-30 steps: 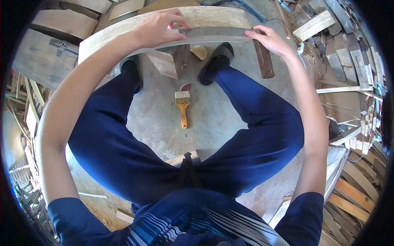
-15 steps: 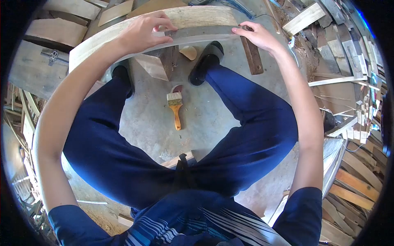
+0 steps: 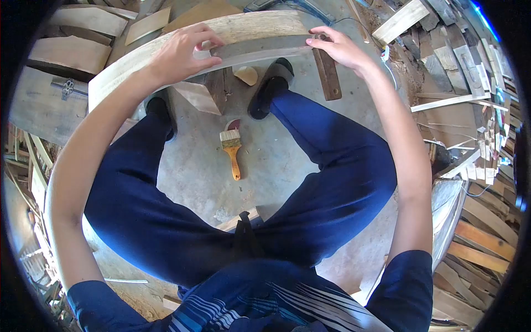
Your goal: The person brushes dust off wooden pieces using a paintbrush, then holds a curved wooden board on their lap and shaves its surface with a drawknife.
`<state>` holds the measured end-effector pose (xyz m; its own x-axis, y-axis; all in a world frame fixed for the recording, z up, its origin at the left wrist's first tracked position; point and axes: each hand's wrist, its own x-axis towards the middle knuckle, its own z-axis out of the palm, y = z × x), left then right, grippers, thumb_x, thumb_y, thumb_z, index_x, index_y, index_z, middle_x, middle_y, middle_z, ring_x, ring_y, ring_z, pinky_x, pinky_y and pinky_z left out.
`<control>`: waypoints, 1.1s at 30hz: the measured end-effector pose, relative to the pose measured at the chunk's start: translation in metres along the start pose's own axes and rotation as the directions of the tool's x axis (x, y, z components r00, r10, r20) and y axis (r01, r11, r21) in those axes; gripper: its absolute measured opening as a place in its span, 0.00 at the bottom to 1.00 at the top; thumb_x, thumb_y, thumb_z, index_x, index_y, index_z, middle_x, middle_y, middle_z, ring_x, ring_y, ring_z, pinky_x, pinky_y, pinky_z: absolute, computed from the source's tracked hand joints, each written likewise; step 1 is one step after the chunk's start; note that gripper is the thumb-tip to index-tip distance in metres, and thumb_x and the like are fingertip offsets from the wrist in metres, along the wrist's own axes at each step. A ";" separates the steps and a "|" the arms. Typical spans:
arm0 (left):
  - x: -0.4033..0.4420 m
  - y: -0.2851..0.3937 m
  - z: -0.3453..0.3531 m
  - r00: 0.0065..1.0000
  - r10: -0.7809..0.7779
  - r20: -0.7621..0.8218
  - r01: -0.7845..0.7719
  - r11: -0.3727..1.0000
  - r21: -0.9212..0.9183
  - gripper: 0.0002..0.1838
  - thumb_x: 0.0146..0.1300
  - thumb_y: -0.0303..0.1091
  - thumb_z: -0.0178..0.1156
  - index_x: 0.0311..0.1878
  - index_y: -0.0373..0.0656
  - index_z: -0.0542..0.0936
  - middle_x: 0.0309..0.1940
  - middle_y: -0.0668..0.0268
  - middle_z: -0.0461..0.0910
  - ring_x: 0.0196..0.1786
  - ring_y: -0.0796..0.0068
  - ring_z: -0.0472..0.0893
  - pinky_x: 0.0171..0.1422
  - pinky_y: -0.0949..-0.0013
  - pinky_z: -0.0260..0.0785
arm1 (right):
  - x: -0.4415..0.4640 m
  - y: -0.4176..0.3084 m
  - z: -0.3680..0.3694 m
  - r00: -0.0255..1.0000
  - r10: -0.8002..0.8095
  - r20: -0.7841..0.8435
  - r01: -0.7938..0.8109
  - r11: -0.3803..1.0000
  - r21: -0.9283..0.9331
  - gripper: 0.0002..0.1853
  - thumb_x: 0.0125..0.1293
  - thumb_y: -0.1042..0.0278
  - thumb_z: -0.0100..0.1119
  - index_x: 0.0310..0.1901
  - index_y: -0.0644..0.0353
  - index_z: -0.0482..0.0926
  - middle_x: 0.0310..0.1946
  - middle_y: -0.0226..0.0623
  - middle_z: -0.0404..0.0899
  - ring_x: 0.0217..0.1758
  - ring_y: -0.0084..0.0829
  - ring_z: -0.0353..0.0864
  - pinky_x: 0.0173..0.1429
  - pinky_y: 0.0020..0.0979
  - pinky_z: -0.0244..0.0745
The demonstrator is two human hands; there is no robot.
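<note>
A long pale wooden plank (image 3: pixel 260 23) lies across the far side, in front of my feet. Along its near side runs the grey blade of what looks like a try square (image 3: pixel 260 48), whose dark wooden stock (image 3: pixel 327 76) points down toward me at the right end. My right hand (image 3: pixel 338 48) grips the square at the corner where stock and blade meet. With bent fingers and thumb, my left hand (image 3: pixel 185 52) pinches around the blade's left end, its wrist over the plank. Under the plank stands a brown wooden block (image 3: pixel 221 88).
On the concrete floor between my legs lies a paintbrush (image 3: pixel 231 152) beside a dark red rounded piece (image 3: pixel 233 124). A pale offcut (image 3: pixel 246 75) sits near my foot. Stacked boards (image 3: pixel 77 52) fill the left, and scrap wood (image 3: pixel 475 238) is piled on the right. A clamp (image 3: pixel 67 88) rests at left.
The whole view has shifted slightly, so most things appear a little farther left. Both hands keep nearly the same places on the square and plank.
</note>
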<state>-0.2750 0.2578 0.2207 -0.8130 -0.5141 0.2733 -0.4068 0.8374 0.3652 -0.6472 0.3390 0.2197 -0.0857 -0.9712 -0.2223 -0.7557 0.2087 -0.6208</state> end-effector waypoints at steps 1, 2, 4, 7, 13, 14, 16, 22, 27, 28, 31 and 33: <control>-0.001 0.000 0.002 0.999 0.027 -0.019 -0.026 0.999 0.035 0.18 0.60 0.40 0.71 0.51 0.45 0.83 0.45 0.66 0.81 0.41 0.66 0.77 0.56 0.61 0.72 | -0.005 -0.002 -0.002 0.999 0.027 0.018 -0.029 0.997 0.074 0.35 0.70 0.36 0.61 0.71 0.48 0.72 0.62 0.43 0.78 0.65 0.35 0.77 0.67 0.42 0.71; -0.001 -0.001 0.003 0.998 0.053 -0.038 -0.051 0.996 0.071 0.18 0.60 0.40 0.71 0.51 0.45 0.83 0.44 0.66 0.81 0.41 0.66 0.77 0.57 0.60 0.71 | -0.008 -0.005 -0.002 0.998 0.052 0.039 -0.058 0.988 0.146 0.33 0.71 0.38 0.60 0.71 0.46 0.72 0.61 0.41 0.78 0.63 0.34 0.77 0.65 0.43 0.72; -0.003 0.001 0.007 0.991 0.093 -0.098 -0.081 0.989 0.124 0.17 0.60 0.40 0.71 0.51 0.45 0.82 0.43 0.66 0.80 0.42 0.66 0.77 0.59 0.60 0.70 | -0.010 -0.004 -0.003 0.999 0.032 0.029 -0.037 0.983 0.181 0.31 0.72 0.40 0.60 0.71 0.44 0.71 0.59 0.38 0.77 0.62 0.32 0.76 0.64 0.44 0.72; -0.004 0.005 0.008 0.992 0.069 -0.107 -0.056 0.991 0.120 0.17 0.61 0.40 0.70 0.52 0.46 0.83 0.41 0.67 0.80 0.42 0.67 0.77 0.62 0.60 0.68 | -0.011 -0.001 -0.004 1.000 -0.012 0.004 0.011 0.973 0.229 0.31 0.71 0.41 0.63 0.70 0.46 0.72 0.58 0.37 0.78 0.60 0.31 0.78 0.60 0.41 0.76; 0.000 0.007 0.010 0.996 -0.043 -0.080 0.046 0.998 0.033 0.19 0.62 0.39 0.69 0.56 0.48 0.83 0.40 0.68 0.81 0.40 0.69 0.77 0.62 0.60 0.68 | -0.008 0.004 -0.005 0.992 -0.065 -0.107 0.090 0.963 0.255 0.31 0.70 0.44 0.66 0.68 0.50 0.74 0.55 0.37 0.81 0.57 0.29 0.80 0.57 0.37 0.77; 0.001 0.008 0.010 0.994 -0.054 -0.097 0.057 0.998 0.029 0.20 0.62 0.39 0.69 0.57 0.48 0.83 0.40 0.68 0.82 0.40 0.69 0.77 0.62 0.61 0.68 | -0.007 0.004 -0.004 0.988 -0.069 -0.137 0.103 0.961 0.256 0.31 0.70 0.44 0.66 0.68 0.50 0.73 0.54 0.37 0.81 0.56 0.29 0.80 0.57 0.37 0.77; 0.005 0.007 0.008 0.990 -0.045 -0.135 0.053 0.997 0.054 0.20 0.63 0.39 0.68 0.58 0.49 0.82 0.41 0.68 0.82 0.39 0.69 0.77 0.61 0.61 0.69 | -0.003 0.005 -0.004 0.989 -0.045 -0.144 0.088 0.948 0.305 0.31 0.69 0.43 0.66 0.69 0.45 0.72 0.56 0.34 0.79 0.61 0.28 0.76 0.61 0.38 0.70; 0.015 -0.005 0.007 0.981 -0.065 -0.184 0.084 0.992 0.096 0.20 0.65 0.41 0.66 0.59 0.52 0.81 0.43 0.69 0.85 0.39 0.67 0.78 0.60 0.60 0.71 | 0.005 0.008 0.003 0.986 0.003 -0.170 0.054 0.942 0.332 0.33 0.68 0.43 0.68 0.68 0.49 0.72 0.54 0.38 0.81 0.56 0.29 0.80 0.58 0.39 0.75; 0.021 -0.016 0.005 0.982 -0.101 -0.159 0.129 0.976 0.177 0.18 0.65 0.45 0.66 0.57 0.52 0.83 0.45 0.70 0.87 0.42 0.67 0.79 0.62 0.58 0.70 | 0.008 0.006 0.005 0.988 0.065 -0.141 -0.015 0.943 0.331 0.34 0.66 0.42 0.69 0.68 0.50 0.73 0.53 0.39 0.82 0.55 0.30 0.83 0.56 0.40 0.78; 0.022 -0.017 0.002 0.985 -0.118 -0.125 0.140 0.972 0.188 0.17 0.65 0.45 0.67 0.55 0.52 0.84 0.44 0.70 0.87 0.43 0.66 0.80 0.62 0.58 0.70 | 0.009 0.006 0.006 0.989 0.070 -0.129 -0.023 0.944 0.330 0.33 0.66 0.40 0.68 0.68 0.48 0.73 0.53 0.37 0.82 0.56 0.28 0.82 0.57 0.40 0.77; 0.022 -0.017 -0.005 0.989 -0.129 -0.078 0.145 0.959 0.244 0.16 0.63 0.46 0.69 0.49 0.49 0.87 0.43 0.67 0.88 0.42 0.65 0.80 0.58 0.59 0.72 | 0.012 0.008 0.007 0.992 0.069 -0.101 -0.031 0.940 0.339 0.32 0.66 0.39 0.68 0.67 0.46 0.75 0.52 0.34 0.82 0.56 0.27 0.81 0.58 0.40 0.75; 0.020 -0.017 -0.007 0.991 -0.114 -0.076 0.130 0.956 0.263 0.16 0.62 0.46 0.70 0.47 0.47 0.88 0.43 0.66 0.88 0.41 0.64 0.80 0.55 0.59 0.73 | 0.013 0.008 0.009 0.993 0.064 -0.100 -0.026 0.941 0.338 0.32 0.66 0.39 0.68 0.66 0.47 0.76 0.52 0.34 0.83 0.56 0.27 0.81 0.58 0.40 0.75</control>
<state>-0.2821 0.2322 0.2262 -0.7276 -0.6186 0.2966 -0.6039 0.7826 0.1510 -0.6490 0.3292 0.2052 -0.1982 -0.9625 -0.1849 -0.4892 0.2607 -0.8323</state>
